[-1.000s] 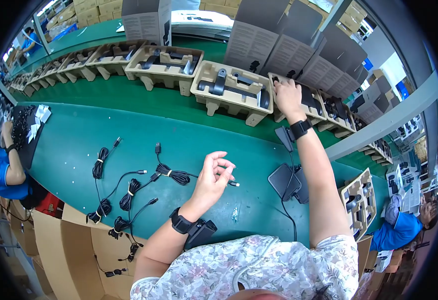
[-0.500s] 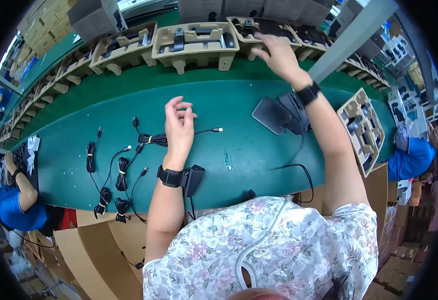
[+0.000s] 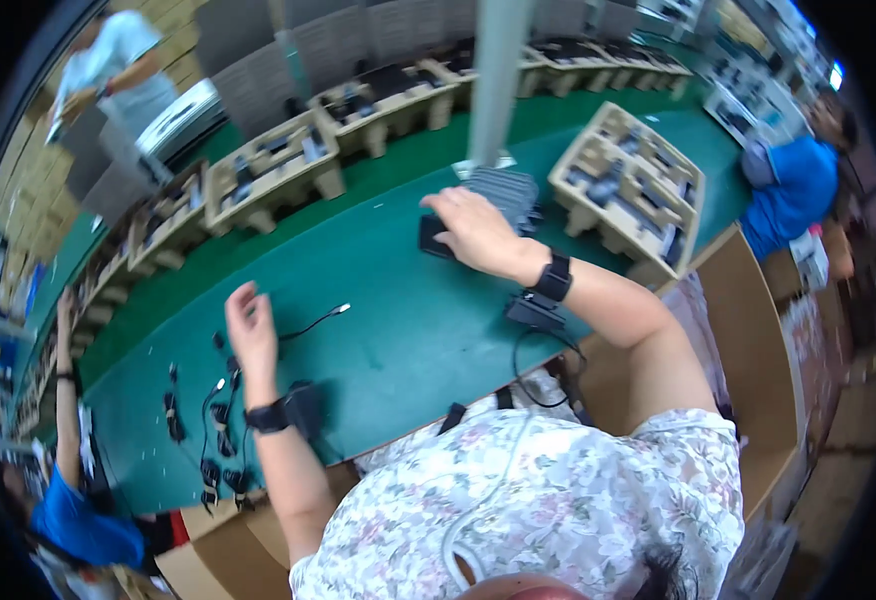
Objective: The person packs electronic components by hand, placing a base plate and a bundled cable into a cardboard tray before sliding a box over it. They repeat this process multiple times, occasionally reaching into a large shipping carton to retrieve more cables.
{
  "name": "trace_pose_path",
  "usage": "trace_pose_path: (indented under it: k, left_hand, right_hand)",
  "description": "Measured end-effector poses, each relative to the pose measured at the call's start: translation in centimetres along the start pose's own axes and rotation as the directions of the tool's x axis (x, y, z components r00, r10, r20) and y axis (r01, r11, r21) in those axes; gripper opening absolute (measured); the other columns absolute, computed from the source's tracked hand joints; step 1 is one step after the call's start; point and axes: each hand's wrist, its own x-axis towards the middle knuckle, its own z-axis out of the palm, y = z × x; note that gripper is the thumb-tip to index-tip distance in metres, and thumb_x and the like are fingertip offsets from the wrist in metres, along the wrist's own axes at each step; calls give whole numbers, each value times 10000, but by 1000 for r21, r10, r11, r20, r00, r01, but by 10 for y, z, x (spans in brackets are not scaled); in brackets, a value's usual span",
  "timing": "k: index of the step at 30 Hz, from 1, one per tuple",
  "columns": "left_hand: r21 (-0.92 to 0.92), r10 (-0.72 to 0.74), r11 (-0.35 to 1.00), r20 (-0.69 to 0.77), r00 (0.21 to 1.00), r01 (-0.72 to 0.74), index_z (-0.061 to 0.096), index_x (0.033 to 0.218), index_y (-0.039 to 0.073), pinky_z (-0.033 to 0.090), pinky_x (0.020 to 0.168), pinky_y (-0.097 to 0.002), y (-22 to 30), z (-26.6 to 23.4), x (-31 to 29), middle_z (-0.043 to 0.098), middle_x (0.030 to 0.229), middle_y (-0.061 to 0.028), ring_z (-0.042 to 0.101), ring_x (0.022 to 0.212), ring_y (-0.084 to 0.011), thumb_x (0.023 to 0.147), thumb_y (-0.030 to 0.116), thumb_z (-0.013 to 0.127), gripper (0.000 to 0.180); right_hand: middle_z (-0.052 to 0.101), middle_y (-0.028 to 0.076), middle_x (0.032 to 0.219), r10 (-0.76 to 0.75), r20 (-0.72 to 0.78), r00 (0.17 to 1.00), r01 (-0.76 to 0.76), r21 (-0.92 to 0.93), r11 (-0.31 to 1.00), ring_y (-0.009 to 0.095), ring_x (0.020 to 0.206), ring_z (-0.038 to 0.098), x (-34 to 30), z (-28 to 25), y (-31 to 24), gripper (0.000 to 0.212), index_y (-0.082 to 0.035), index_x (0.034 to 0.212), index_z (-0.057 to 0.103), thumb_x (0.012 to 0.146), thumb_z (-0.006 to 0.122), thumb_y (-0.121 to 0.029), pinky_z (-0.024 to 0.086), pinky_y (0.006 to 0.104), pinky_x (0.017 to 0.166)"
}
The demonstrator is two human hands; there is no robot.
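My right hand (image 3: pixel 480 232) is over a flat black pad (image 3: pixel 432 236), fingers at its far edge and thumb across its face, with a gap between them. Whether they press on the pad is hard to tell. Beside it, partly behind the hand, sits a grey ridged stack (image 3: pixel 503 190). My left hand (image 3: pixel 252 330) hovers above the green table with loosely curled fingers and nothing visible in them. Near it lie bundled black cables (image 3: pixel 222 430), one with a white-tipped plug (image 3: pixel 340 310). Each wrist wears a black strap with a small black box by it.
Moulded trays (image 3: pixel 276 175) with black parts line the far side. Another filled tray (image 3: pixel 623 185) stands at the right, past a grey post (image 3: pixel 498 90). Open cardboard boxes (image 3: pixel 753 350) flank me. Co-workers in blue (image 3: pixel 793 190) sit on both sides; another person stands far left.
The view has swung to the right. My right hand has come back from the far trays to the black pad. My left hand stays raised near the cables.
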Motion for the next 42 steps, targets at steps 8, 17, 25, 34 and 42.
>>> trace_pose_path:
  k: [8,17,25,34,42]
  left_hand:
    - [648,184,662,345,920,-376,503,1203,23,362,985,-401,-12,-64,-49,502,1251,-187,437,1188,-334,855,202,632,412]
    - [641,142,712,270,952,-288,524,1033,19,418,870,-399,2,-68,-49,573,1077,-178,528,1017,-334,827,237,667,332]
    - [344,106,935,-58,993,-80,514,988,24,482,654,-338,11,-28,1,629,826,-156,616,729,-254,857,279,649,316]
    - [59,-114,991,-64,991,118,493,1031,24,466,673,-277,-3,-19,-13,600,784,-85,584,730,-152,863,270,646,335]
    - [-212,-125,973,-157,980,90,446,1065,-10,475,667,-297,-19,-38,-5,601,855,-102,584,740,-176,867,254,641,384]
  right_hand:
    - [646,101,832,399,-291,870,-330,258,908,209,712,621,-62,-131,3,211,5,988,638,833,646,-138,486,293,640]
    - [641,20,932,775,-307,552,-199,855,480,51,809,575,-103,-178,54,233,23,1054,633,910,580,-153,464,191,736]
    - [615,-10,844,317,-150,936,-181,568,803,43,769,552,22,-132,8,195,2,1026,614,904,581,-146,444,184,707]
    - [549,-26,688,167,-178,970,-45,542,839,21,673,486,197,-30,-57,175,6,916,582,891,594,-167,394,206,575]
    - [583,89,595,195,-253,947,-159,158,975,242,559,577,282,41,-88,237,-15,827,536,868,548,-249,438,348,549]
